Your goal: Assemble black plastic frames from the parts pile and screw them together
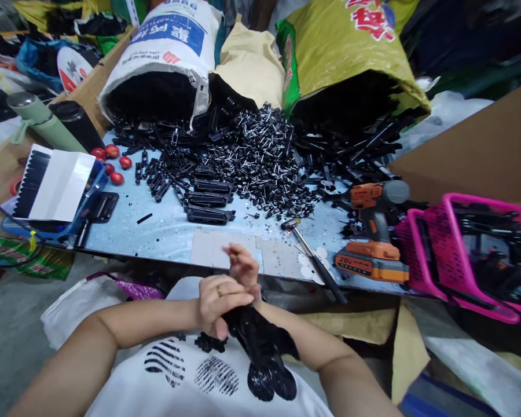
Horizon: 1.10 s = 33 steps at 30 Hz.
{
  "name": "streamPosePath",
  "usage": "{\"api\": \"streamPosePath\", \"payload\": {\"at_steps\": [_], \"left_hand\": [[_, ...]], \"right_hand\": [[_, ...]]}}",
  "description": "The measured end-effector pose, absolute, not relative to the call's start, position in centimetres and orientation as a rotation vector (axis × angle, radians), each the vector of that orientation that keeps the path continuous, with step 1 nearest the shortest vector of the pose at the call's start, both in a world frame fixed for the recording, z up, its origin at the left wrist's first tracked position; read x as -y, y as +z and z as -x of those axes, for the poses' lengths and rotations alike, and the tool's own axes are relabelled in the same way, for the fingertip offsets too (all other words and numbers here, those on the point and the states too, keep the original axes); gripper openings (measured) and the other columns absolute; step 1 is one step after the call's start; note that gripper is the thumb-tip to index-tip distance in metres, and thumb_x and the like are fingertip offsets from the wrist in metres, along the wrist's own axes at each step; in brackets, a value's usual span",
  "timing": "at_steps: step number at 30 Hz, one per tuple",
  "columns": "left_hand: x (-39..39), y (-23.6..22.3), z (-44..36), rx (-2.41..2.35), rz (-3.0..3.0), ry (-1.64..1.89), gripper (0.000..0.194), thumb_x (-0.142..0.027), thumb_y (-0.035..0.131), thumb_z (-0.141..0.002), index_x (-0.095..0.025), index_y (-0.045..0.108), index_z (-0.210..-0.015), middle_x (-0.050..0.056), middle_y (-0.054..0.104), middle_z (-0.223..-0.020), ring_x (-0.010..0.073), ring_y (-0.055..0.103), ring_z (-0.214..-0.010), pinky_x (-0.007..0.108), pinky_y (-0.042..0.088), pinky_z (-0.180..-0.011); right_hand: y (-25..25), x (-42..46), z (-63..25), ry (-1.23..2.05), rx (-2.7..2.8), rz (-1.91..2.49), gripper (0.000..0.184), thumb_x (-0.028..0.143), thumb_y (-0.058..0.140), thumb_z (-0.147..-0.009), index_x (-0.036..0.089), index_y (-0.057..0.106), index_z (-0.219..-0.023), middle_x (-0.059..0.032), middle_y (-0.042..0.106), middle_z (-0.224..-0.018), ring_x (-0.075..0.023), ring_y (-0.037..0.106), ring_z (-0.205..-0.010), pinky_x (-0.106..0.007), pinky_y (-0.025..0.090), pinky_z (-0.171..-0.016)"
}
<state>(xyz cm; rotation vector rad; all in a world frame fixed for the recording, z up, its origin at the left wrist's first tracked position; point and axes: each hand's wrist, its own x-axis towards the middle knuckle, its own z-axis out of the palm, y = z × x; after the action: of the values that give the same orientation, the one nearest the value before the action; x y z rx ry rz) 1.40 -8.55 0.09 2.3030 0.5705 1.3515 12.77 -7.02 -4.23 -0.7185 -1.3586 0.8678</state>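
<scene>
My left hand (222, 295), with a ring on one finger, lies across the heel of my right hand, its fingers curled against it. My right hand (244, 267) points up past it with loosely bent, spread fingers, slightly blurred. Both are close to my body, just off the table's front edge. Below them is a glossy black shape (267, 353) with rounded lobes, against my white printed shirt (173, 385). I cannot tell whether it is a loose part or belongs to the shirt. In front of my hands, grey patches (226, 249) cover the table edge.
Black plastic parts and metal pins (264, 156) heap mid-table below open sacks (351, 58). Long black parts (208, 202) lie in a row. A hammer (315, 260), a cordless driver (373, 231) and pink baskets (455, 255) stand right; a blue tray (84, 197) and bottles (47, 124) left.
</scene>
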Motion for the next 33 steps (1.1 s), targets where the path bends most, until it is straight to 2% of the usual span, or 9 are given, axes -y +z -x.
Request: {"api": "streamPosePath", "payload": {"at_steps": [3, 6, 11, 14, 17, 24, 28, 30, 33], "left_hand": [[6.9, -2.2, -0.3, -0.789, -2.54, 1.443, 0.077, -0.069, 0.013, -0.087, -0.014, 0.053, -0.125, 0.012, 0.063, -0.091, 0.0213, 0.059, -0.09, 0.032, 0.048, -0.074], [4.3, -4.4, 1.5, -1.137, -2.816, 1.17, 0.068, -0.07, 0.033, -0.083, -0.02, 0.055, -0.125, 0.011, 0.063, -0.093, 0.0234, 0.057, -0.091, 0.035, 0.046, -0.078], [-0.1, -6.7, 2.6, -1.399, -2.864, 0.511, 0.035, -0.04, 0.056, -0.086, -0.024, 0.059, -0.118, 0.01, 0.062, -0.108, 0.0264, 0.052, -0.103, 0.05, 0.033, -0.094], [-2.4, -6.1, 2.4, -1.559, -2.748, 0.457, 0.042, -0.041, 0.059, -0.084, -0.02, 0.056, -0.121, 0.012, 0.06, -0.112, 0.0286, 0.05, -0.107, 0.05, 0.031, -0.094], [-5.8, -4.4, 3.3, -1.682, -2.626, 0.498, 0.049, -0.047, 0.051, -0.087, -0.016, 0.051, -0.125, 0.014, 0.058, -0.114, 0.0279, 0.048, -0.108, 0.048, 0.031, -0.095], [-18.7, -3.0, 7.7, -2.156, -2.215, 0.381, 0.028, -0.03, 0.046, -0.091, -0.012, 0.056, -0.11, 0.015, 0.055, -0.111, 0.0268, 0.048, -0.106, 0.037, 0.04, -0.088], [-23.4, -4.7, 7.3, -2.201, -2.182, 0.273, 0.026, -0.028, 0.047, -0.09, -0.01, 0.056, -0.106, 0.017, 0.055, -0.111, 0.03, 0.047, -0.109, 0.042, 0.039, -0.09], [-24.7, -5.3, 6.9, -2.211, -2.143, 0.271, 0.025, -0.027, 0.049, -0.09, -0.009, 0.056, -0.105, 0.018, 0.055, -0.11, 0.0305, 0.049, -0.108, 0.042, 0.04, -0.089], [-25.4, -5.0, 6.9, -2.193, -2.052, 0.342, 0.021, -0.021, 0.049, -0.089, -0.007, 0.054, -0.104, 0.019, 0.054, -0.11, 0.0273, 0.053, -0.102, 0.037, 0.042, -0.085]], "right_hand": [[-5.9, 3.0, -12.2, 0.684, 1.447, 0.81, 0.047, 0.057, 0.017, -0.089, 0.034, 0.038, -0.124, -0.0039, 0.042, -0.133, -0.0232, 0.042, -0.124, -0.048, 0.037, -0.1], [-5.8, -4.0, -14.3, 0.442, 1.732, 0.934, 0.039, 0.05, 0.037, -0.089, 0.026, 0.047, -0.118, -0.0081, 0.048, -0.128, -0.0241, 0.043, -0.122, -0.046, 0.034, -0.102], [-4.4, -17.9, -16.0, 0.194, 2.08, 1.164, 0.03, 0.037, 0.034, -0.094, 0.018, 0.056, -0.103, -0.0107, 0.059, -0.111, -0.0221, 0.048, -0.109, -0.039, 0.036, -0.097], [-3.7, -24.7, -14.5, 0.062, 2.333, 1.292, 0.03, 0.031, 0.036, -0.093, 0.015, 0.055, -0.11, -0.0126, 0.056, -0.118, -0.0247, 0.045, -0.11, -0.039, 0.037, -0.094], [-3.4, -30.1, -12.9, -0.062, 2.46, 1.448, 0.032, 0.025, 0.038, -0.091, 0.013, 0.052, -0.118, -0.0147, 0.053, -0.121, -0.0278, 0.043, -0.112, -0.041, 0.039, -0.089], [-4.4, -38.7, -10.7, -0.266, 2.626, 1.453, 0.035, 0.007, 0.029, -0.089, 0.008, 0.051, -0.116, -0.0168, 0.055, -0.118, -0.0261, 0.042, -0.114, -0.042, 0.034, -0.089], [-4.8, -40.3, -10.3, -0.2, 2.616, 1.369, 0.026, 0.012, 0.032, -0.093, 0.007, 0.056, -0.102, -0.0154, 0.059, -0.109, -0.0228, 0.045, -0.108, -0.04, 0.032, -0.09], [-4.2, -40.5, -10.9, -0.15, 2.592, 1.279, 0.021, 0.023, 0.044, -0.092, 0.008, 0.056, -0.1, -0.0138, 0.057, -0.116, -0.021, 0.043, -0.109, -0.039, 0.031, -0.092], [-2.2, -39.8, -12.5, -0.126, 2.462, 1.281, 0.034, 0.042, 0.052, -0.089, 0.012, 0.052, -0.104, -0.0114, 0.046, -0.134, -0.0202, 0.035, -0.116, -0.04, 0.032, -0.096]]}}
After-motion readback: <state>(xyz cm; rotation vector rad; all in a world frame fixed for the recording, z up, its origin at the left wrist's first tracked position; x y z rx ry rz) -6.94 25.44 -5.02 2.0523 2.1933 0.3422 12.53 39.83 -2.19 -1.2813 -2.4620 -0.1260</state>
